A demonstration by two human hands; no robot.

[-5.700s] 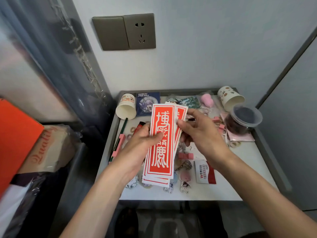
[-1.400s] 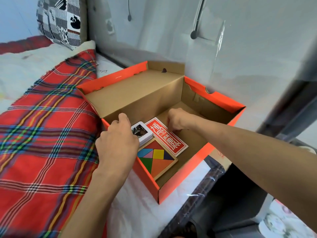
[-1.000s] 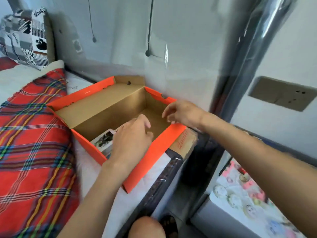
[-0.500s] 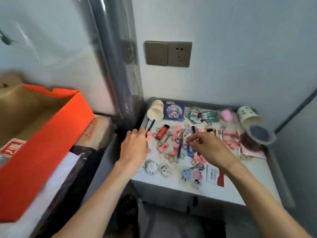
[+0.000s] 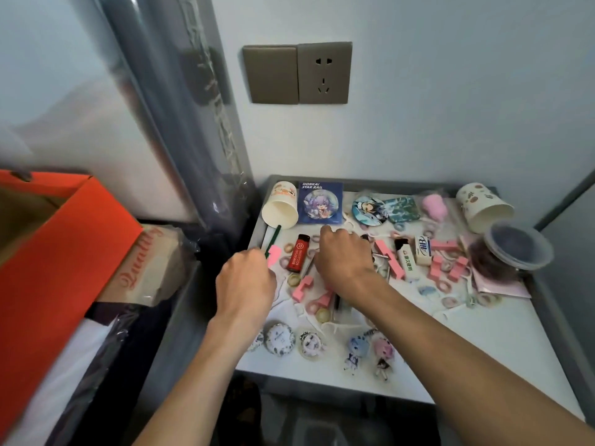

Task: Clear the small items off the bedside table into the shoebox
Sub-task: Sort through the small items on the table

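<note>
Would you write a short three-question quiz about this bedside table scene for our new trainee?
1. True or false: the red tube lies between the left hand and the right hand.
2. Where is the orange shoebox? A) left of the table B) on the table C) right of the table
3. Fill in: ___ paper cups are on the table.
Key: 1 true; 2 A; 3 two.

Head view, steeply down, close
</note>
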